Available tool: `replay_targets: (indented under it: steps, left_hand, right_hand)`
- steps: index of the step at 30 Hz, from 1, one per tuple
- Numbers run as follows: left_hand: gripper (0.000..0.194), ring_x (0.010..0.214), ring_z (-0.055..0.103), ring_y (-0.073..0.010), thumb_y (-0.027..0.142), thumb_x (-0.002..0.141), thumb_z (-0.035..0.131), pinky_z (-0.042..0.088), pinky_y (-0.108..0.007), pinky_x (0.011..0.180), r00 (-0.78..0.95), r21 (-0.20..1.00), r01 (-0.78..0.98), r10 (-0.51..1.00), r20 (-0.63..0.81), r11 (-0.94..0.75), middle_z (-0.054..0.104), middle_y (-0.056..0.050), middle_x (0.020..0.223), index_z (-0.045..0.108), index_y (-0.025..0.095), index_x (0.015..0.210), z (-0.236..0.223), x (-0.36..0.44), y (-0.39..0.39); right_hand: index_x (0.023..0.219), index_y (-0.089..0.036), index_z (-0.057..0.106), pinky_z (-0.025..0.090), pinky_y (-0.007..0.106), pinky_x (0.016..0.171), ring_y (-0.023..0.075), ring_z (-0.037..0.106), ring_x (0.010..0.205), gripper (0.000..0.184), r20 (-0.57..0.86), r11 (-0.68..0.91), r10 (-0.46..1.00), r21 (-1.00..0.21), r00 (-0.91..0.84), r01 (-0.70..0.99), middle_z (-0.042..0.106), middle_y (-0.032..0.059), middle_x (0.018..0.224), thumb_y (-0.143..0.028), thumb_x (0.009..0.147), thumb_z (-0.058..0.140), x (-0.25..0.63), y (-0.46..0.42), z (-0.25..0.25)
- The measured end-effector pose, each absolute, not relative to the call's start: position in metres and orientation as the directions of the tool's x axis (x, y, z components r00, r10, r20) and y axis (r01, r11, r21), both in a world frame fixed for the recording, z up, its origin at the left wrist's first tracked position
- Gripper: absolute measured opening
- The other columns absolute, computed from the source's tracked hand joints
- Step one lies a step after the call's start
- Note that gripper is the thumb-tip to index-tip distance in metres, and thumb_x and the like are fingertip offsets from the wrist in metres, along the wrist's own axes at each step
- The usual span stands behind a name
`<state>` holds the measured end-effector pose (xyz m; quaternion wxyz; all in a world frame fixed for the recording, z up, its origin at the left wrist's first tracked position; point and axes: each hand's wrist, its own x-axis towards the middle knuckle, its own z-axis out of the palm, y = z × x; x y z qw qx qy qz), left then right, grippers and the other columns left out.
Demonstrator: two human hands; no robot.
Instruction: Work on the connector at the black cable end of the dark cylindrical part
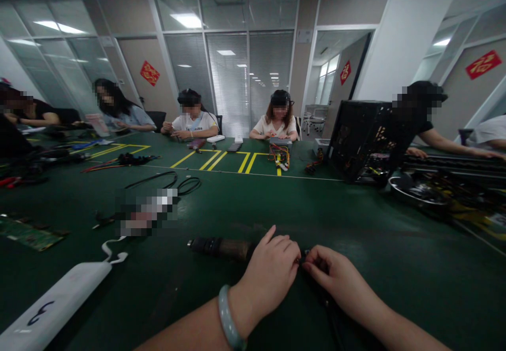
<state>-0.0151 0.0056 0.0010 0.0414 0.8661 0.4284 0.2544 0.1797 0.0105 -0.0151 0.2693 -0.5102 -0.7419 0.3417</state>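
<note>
A dark electric screwdriver (229,248) lies on the green table, its bit end towards the left. My left hand (269,266), with a jade-coloured bangle on the wrist, is closed over the tool's rear end and hides that part. Just right of it, my right hand (330,274) pinches a black cable (332,314) close to the tool's tail. The two sets of fingertips nearly meet, and the exact joint between cable and tool is hidden. From there the cable runs down towards the bottom edge.
Left lie a white numbered case (59,303), a pixelated strip-like object (148,214) with cords, and a green circuit board (29,232). An open black computer case (359,143) and a round metal tray (415,193) stand right. Several people sit around the green table (276,203).
</note>
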Motion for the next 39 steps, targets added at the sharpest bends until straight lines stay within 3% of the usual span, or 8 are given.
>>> replay_targets:
  steps: [5, 17, 23, 39]
  left_hand:
    - [0.012, 0.110, 0.057, -0.0217, 0.019, 0.080, 0.063, 0.020, -0.048, 0.116, 0.479, 0.320, 0.717, 0.771, 0.419, -0.619, 0.066, -0.003, 0.106, 0.058, 0.021, 0.091, 0.0023, -0.0152, 0.0039]
    - [0.006, 0.102, 0.061, -0.0202, 0.017, 0.084, 0.058, 0.025, -0.047, 0.114, 0.509, 0.292, 0.706, 0.749, 0.424, -0.645, 0.067, -0.003, 0.097, 0.060, 0.020, 0.088, 0.0016, -0.0155, 0.0054]
    - [0.007, 0.113, 0.056, -0.0183, 0.015, 0.087, 0.059, 0.022, -0.044, 0.115, 0.532, 0.272, 0.703, 0.739, 0.412, -0.657, 0.067, -0.001, 0.106, 0.060, 0.021, 0.091, 0.0019, -0.0155, 0.0058]
    - [0.010, 0.114, 0.055, -0.0186, 0.012, 0.086, 0.056, 0.021, -0.045, 0.115, 0.513, 0.323, 0.694, 0.756, 0.406, -0.644, 0.065, -0.002, 0.111, 0.058, 0.021, 0.090, -0.0008, -0.0158, 0.0057]
  right_hand:
    - [0.079, -0.020, 0.061, 0.040, 0.023, 0.060, 0.0147, 0.056, 0.067, 0.011, 0.062, 0.254, 0.942, -0.773, -0.329, 0.582, 0.061, -0.0020, 0.074, -0.026, 0.087, 0.057, 0.1788, 0.0105, -0.0144]
    - [0.081, -0.020, 0.062, 0.042, 0.023, 0.060, 0.0151, 0.057, 0.069, 0.013, 0.035, 0.224, 0.942, -0.806, -0.334, 0.548, 0.063, -0.0018, 0.075, -0.030, 0.088, 0.057, 0.1797, 0.0106, -0.0157]
    - [0.080, -0.020, 0.061, 0.041, 0.022, 0.060, 0.0145, 0.056, 0.067, 0.013, 0.042, 0.235, 0.942, -0.791, -0.333, 0.564, 0.061, -0.0026, 0.073, -0.028, 0.089, 0.056, 0.1791, 0.0112, -0.0143]
    - [0.081, -0.020, 0.062, 0.041, 0.022, 0.060, 0.0141, 0.056, 0.068, 0.011, 0.037, 0.232, 0.941, -0.795, -0.337, 0.561, 0.062, -0.0028, 0.074, -0.028, 0.089, 0.057, 0.1792, 0.0115, -0.0162]
